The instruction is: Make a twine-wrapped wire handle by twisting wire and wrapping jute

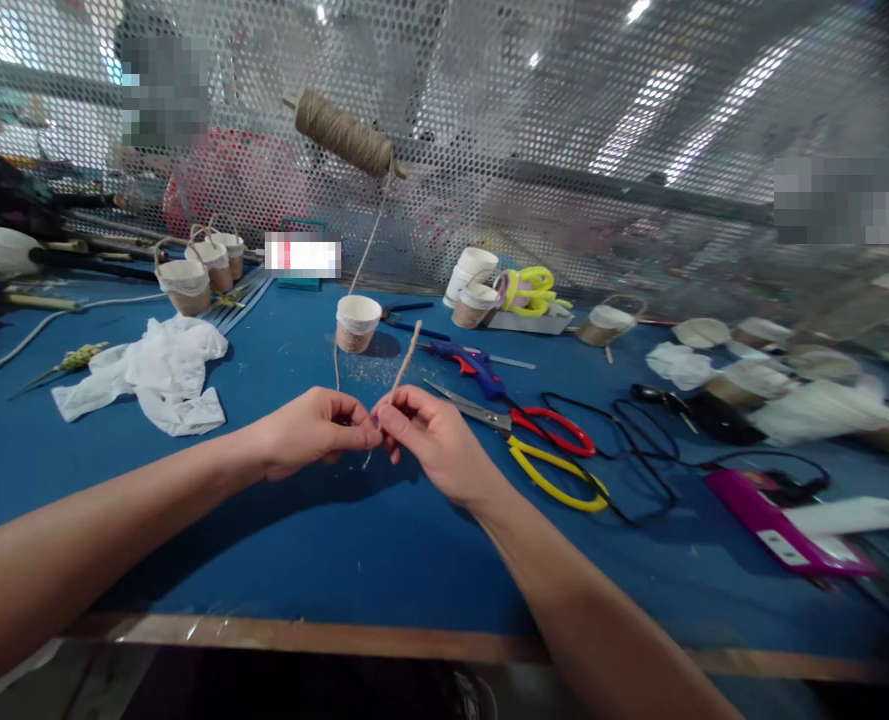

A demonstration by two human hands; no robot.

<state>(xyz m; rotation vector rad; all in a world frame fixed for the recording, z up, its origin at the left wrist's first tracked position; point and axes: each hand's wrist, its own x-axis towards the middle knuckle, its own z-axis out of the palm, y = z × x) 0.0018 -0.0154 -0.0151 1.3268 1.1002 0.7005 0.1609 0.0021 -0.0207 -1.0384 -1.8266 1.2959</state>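
Observation:
My left hand (324,432) and my right hand (430,435) meet above the blue table, fingertips pinched together. Twine (369,245) runs down from the spool (345,132) on the mesh, passes the small cup (357,322) and reaches my left fingers. Between my right thumb and fingers a thin twine-wrapped stem (408,355) points up. The fingertips hide where stem and twine meet. The cup stands upright just beyond my hands, white inside and brown below. Right of my hand lie scissors (519,428) with one red and one yellow handle.
A blue glue gun (468,366) lies past the scissors, its black cable trailing right. Handled cups (187,288) and crumpled white cloth (151,375) sit at left. More cups (474,290) and yellow-handled scissors (530,290) are at back. A magenta power strip (781,525) lies right.

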